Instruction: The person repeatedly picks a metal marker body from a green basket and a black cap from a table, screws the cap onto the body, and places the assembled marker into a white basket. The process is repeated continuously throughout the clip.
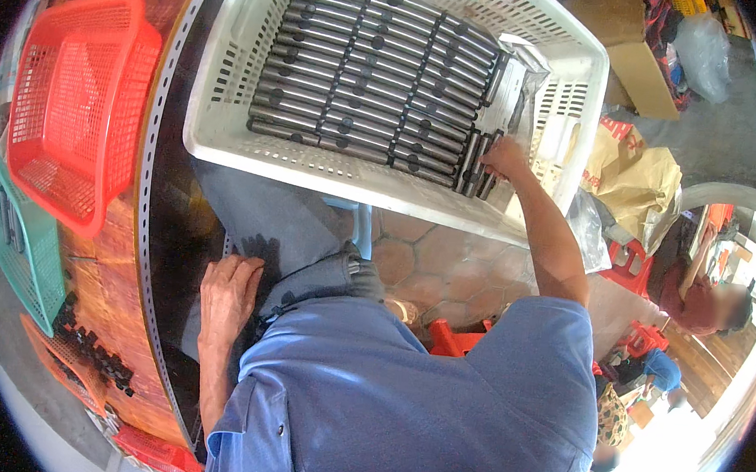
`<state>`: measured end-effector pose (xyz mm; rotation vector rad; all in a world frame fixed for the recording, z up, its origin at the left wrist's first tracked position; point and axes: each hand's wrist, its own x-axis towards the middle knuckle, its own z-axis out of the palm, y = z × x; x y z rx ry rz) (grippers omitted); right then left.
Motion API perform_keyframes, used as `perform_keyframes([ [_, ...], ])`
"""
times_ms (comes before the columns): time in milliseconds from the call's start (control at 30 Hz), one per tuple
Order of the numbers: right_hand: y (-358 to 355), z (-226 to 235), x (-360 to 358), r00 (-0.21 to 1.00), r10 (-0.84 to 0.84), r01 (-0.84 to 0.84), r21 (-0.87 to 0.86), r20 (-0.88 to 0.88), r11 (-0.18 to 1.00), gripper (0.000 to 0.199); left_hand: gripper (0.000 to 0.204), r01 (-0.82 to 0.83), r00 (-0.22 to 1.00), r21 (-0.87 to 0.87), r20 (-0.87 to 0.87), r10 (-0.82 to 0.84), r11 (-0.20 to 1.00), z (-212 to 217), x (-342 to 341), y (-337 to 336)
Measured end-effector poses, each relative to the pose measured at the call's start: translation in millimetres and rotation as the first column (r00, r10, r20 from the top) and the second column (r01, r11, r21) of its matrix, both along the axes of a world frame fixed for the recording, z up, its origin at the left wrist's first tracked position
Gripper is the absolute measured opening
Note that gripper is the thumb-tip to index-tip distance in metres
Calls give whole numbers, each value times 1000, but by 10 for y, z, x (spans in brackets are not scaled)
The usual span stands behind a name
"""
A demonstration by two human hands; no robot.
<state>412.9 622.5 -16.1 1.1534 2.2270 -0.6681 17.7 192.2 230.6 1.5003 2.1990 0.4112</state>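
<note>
Inside a white plastic crate (312, 165), shiny dark metal rods (383, 73) with black parts lie side by side in tight rows. At the right end of those rows, a few shorter-looking rods (469, 165) lie crosswise. My right hand (508, 160) reaches into the crate, its fingers closed on one crosswise metal rod (487, 186). Part of that rod is hidden by the fingers. My left hand (229, 297) rests on my left thigh beside the grey trousers (263, 217), fingers laid out flat with nothing in them.
A wooden table (113, 280) to the left bears a red basket (55, 176), a green basket (32, 282) and small black parts (90, 346). Right of the crate are a crumpled yellow bag (639, 178) and a cardboard box (632, 56). Other people (700, 300) sit at far right.
</note>
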Motion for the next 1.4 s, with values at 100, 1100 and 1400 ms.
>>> perform_keyframes([
  [100, -86, -91, 18, 997, -71, 70, 77, 11, 995, 27, 13, -27, 999, 7, 18, 27, 1000, -17, 12, -21],
  [1100, -11, 214, -31, 970, -242, 238, 147, 16, 960, 29, 11, -96, 995, -42, 37, 97, 995, -75, -111, -281],
  [1400, -20, 358, -308, 814, -560, 559, 54, 153, 827, 24, 11, -108, 994, -57, 17, 109, 992, -42, -87, -250],
])
